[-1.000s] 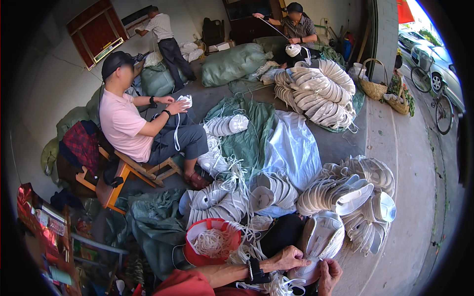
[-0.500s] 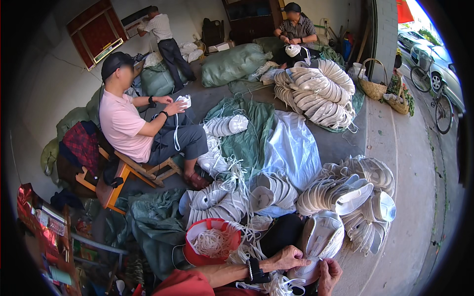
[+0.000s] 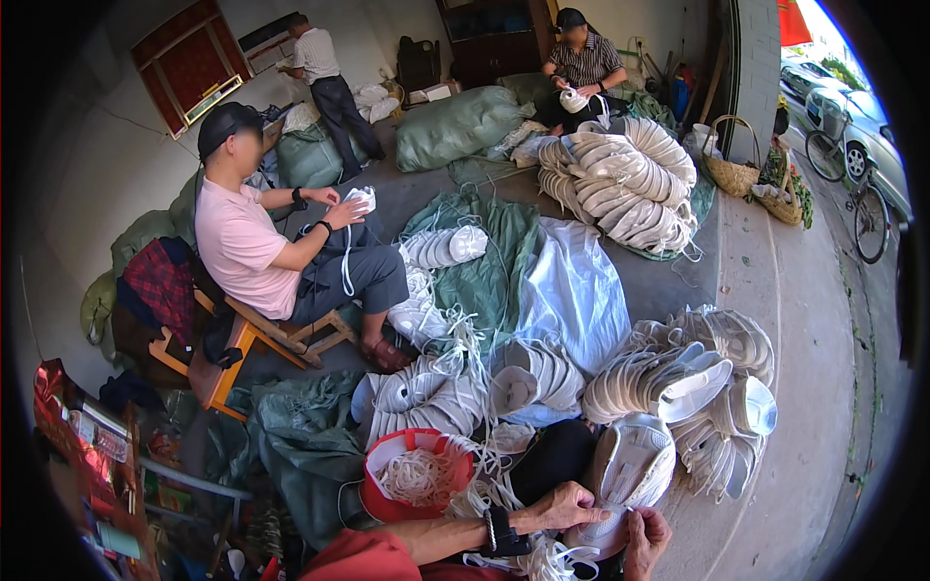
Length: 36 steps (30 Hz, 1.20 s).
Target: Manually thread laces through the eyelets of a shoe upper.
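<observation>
Low in the view, a white shoe upper (image 3: 599,535) lies between my two hands, over my lap. My left hand (image 3: 564,509), with a dark band at its wrist, pinches the upper near its lace holes. Finger and thumb of my right hand (image 3: 647,542) close on a thin white shoelace (image 3: 629,509) at the upper's right edge. A nested stack of white uppers (image 3: 635,453) sits just beyond my hands. To the left, a red bucket (image 3: 373,496) holds a heap of white laces (image 3: 418,476). More loose laces (image 3: 557,562) trail below my left wrist.
Stacked uppers (image 3: 659,378) spread ahead and right; a larger pile (image 3: 625,184) lies farther back. A seated co-worker in pink (image 3: 242,228) handles a white upper at left. Another co-worker sits (image 3: 586,63), one stands (image 3: 318,68). Green sacks (image 3: 460,126) and baskets (image 3: 731,174) stand behind.
My hands and the upper stay almost still. At the back, the seated co-worker's arms and white upper have shifted slightly, and the standing co-worker's arms have lowered.
</observation>
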Each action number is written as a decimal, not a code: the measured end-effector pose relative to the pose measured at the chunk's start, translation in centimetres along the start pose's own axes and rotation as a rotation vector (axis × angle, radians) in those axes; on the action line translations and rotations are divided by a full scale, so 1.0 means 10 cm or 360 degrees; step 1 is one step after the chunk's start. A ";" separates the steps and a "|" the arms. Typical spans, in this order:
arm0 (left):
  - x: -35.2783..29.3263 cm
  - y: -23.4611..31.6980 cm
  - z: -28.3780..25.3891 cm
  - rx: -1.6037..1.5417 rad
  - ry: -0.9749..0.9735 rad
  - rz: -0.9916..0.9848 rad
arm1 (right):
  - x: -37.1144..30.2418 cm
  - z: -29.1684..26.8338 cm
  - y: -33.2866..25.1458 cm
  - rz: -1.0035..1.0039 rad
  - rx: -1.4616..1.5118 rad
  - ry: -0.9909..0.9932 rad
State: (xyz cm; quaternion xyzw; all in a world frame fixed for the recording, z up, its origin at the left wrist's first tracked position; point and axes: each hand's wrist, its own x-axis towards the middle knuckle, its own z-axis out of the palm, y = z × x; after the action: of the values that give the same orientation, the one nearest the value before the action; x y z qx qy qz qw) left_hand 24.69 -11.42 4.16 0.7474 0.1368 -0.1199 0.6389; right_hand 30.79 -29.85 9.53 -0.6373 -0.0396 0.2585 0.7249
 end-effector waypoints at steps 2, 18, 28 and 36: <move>0.00 0.01 0.00 -0.0049 -0.0010 0.0014 | 0.00 -0.03 0.05 0.0003 0.0006 0.0004; -0.05 0.04 0.04 -0.0045 0.0009 -0.0071 | 0.07 -0.06 0.25 -0.0126 -0.0081 0.0066; -0.25 -0.05 0.17 0.0216 0.0208 0.0125 | -0.03 -0.15 0.41 -0.0207 -0.0159 0.0000; -0.30 -0.04 0.12 0.0231 0.0198 0.0136 | -0.03 -0.14 0.38 -0.0173 -0.0132 -0.0042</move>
State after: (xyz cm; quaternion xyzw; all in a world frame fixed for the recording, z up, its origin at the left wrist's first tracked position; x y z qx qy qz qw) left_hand 21.71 -12.69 4.66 0.8029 0.1353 -0.0555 0.5779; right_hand 29.83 -31.05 5.78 -0.6602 -0.0945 0.2252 0.7102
